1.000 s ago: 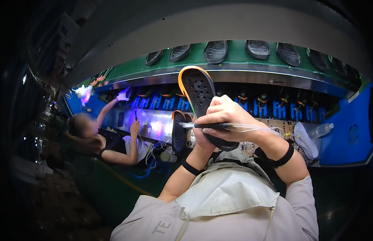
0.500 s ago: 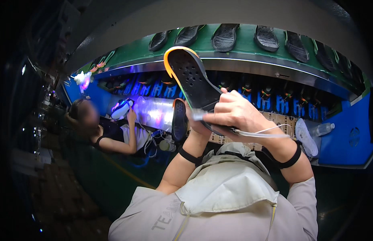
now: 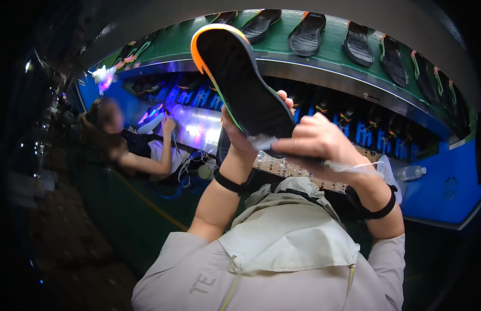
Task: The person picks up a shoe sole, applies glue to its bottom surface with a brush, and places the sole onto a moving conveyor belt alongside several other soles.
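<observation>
My left hand (image 3: 233, 129) is closed round a black shoe sole (image 3: 245, 85) with an orange-and-green rim. The sole is held up and tilted, its broad end pointing away from me, and fingertips show at its right edge. My right hand (image 3: 323, 142), blurred by motion, grips a brush with pale bristles (image 3: 262, 142). The bristles are at the sole's near end, beside my left hand; whether they touch it I cannot tell. A pale, thin tube (image 3: 349, 168) runs from the brush back along my right wrist.
Several black soles lie on a green conveyor belt (image 3: 331, 49) beyond a metal edge (image 3: 323, 78). Beneath it are blue racks (image 3: 364, 129) holding more parts. At right stand a clear bottle (image 3: 411, 172) and a blue panel (image 3: 448, 181). A co-worker (image 3: 142, 150) sits at left, holding a shoe part under purple light.
The sole has been raised and its near end has come more into view. Small holes seen in its face before no longer show. My right hand, with the brush, has moved slightly right.
</observation>
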`<state>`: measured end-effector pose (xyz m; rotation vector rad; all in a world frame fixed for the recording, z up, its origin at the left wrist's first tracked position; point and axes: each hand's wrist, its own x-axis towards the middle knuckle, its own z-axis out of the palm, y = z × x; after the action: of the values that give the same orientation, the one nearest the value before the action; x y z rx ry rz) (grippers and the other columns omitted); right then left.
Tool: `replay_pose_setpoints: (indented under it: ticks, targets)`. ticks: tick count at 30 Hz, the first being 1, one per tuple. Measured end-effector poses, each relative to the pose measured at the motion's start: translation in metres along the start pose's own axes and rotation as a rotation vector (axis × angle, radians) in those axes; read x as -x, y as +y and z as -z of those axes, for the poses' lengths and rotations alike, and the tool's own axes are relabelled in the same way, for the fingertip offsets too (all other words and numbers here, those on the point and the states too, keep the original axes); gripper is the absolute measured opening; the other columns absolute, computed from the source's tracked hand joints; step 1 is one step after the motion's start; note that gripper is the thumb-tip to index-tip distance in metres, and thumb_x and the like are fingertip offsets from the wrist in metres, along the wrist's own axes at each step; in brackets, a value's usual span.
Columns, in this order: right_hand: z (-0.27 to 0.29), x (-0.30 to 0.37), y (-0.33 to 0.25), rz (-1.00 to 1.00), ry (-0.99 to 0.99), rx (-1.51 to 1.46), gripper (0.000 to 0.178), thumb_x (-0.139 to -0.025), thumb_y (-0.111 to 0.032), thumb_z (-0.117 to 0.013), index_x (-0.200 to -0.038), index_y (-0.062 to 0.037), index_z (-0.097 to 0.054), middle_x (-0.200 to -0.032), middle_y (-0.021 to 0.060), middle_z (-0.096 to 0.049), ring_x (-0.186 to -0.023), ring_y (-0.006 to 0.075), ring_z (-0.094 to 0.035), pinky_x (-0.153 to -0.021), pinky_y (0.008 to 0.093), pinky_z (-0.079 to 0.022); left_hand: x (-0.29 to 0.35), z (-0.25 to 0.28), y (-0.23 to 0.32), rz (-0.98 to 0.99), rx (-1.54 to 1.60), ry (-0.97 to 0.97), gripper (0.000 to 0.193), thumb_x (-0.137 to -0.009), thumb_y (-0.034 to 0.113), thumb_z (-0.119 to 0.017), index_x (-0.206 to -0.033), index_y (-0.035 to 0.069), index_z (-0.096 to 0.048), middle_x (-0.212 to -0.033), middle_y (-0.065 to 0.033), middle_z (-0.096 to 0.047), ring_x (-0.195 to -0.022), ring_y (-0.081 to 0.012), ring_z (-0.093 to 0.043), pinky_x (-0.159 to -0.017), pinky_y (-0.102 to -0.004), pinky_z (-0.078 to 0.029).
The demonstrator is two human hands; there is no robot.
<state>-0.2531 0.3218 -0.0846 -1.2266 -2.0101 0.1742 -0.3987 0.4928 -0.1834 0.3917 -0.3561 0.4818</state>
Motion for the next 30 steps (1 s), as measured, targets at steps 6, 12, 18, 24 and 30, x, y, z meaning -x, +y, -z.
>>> replay_pose_setpoints:
  ticks: [6,12,18,24,30]
  targets:
    - [0.006,0.003,-0.006,-0.225,0.015,-0.281,0.032,-0.085,-0.015,-0.087,-0.117,-0.0137,-0.081,-0.088,0.0044,-0.07,-0.091,0.026,-0.066,-0.084,0.043,-0.046,0.001,-0.006,0.023,0.083,-0.117,0.051,0.109,-0.091,0.081,-0.063,-0.157,-0.005,-0.048,-0.156,-0.0299,-0.053,-0.142,-0.0468,-0.056,-0.119,-0.0598,-0.048]
    - [0.011,0.002,-0.002,-0.1,-0.208,-0.337,0.033,-0.085,-0.011,-0.087,-0.118,-0.0105,-0.081,-0.095,0.0067,-0.074,-0.091,0.0268,-0.067,-0.082,0.0411,-0.047,-0.007,-0.013,0.036,0.147,-0.305,0.143,0.107,-0.096,0.081,-0.051,-0.158,-0.006,-0.045,-0.151,-0.0352,-0.055,-0.135,-0.049,-0.062,-0.115,-0.0588,-0.052]
    - [0.011,0.002,-0.001,-0.126,-0.188,-0.12,0.033,-0.087,-0.011,-0.086,-0.119,-0.0097,-0.082,-0.095,0.0077,-0.075,-0.085,0.0286,-0.066,-0.081,0.0403,-0.049,-0.024,-0.029,0.036,0.175,-0.395,0.104,0.08,-0.108,0.061,-0.04,-0.149,-0.007,-0.054,-0.13,-0.0334,-0.071,-0.114,-0.0447,-0.075,-0.1,-0.053,-0.063]
    - [0.017,0.012,0.007,-0.281,-0.132,-0.164,0.034,-0.085,-0.011,-0.088,-0.119,-0.0114,-0.082,-0.093,0.0064,-0.076,-0.089,0.0286,-0.067,-0.085,0.0425,-0.051,-0.039,-0.015,0.041,0.278,-0.454,0.125,0.073,-0.11,0.051,-0.044,-0.15,-0.01,-0.052,-0.131,-0.0345,-0.069,-0.115,-0.0443,-0.074,-0.101,-0.0524,-0.063]
    - [0.025,0.016,0.012,-0.249,-0.169,-0.324,0.034,-0.086,-0.009,-0.087,-0.119,-0.0113,-0.081,-0.091,0.0061,-0.075,-0.089,0.0291,-0.067,-0.085,0.0427,-0.051,-0.053,-0.022,0.046,0.44,-0.519,0.174,0.041,-0.114,0.028,-0.052,-0.14,-0.002,-0.063,-0.125,-0.0155,-0.076,-0.108,-0.0208,-0.077,-0.095,-0.0359,-0.064]
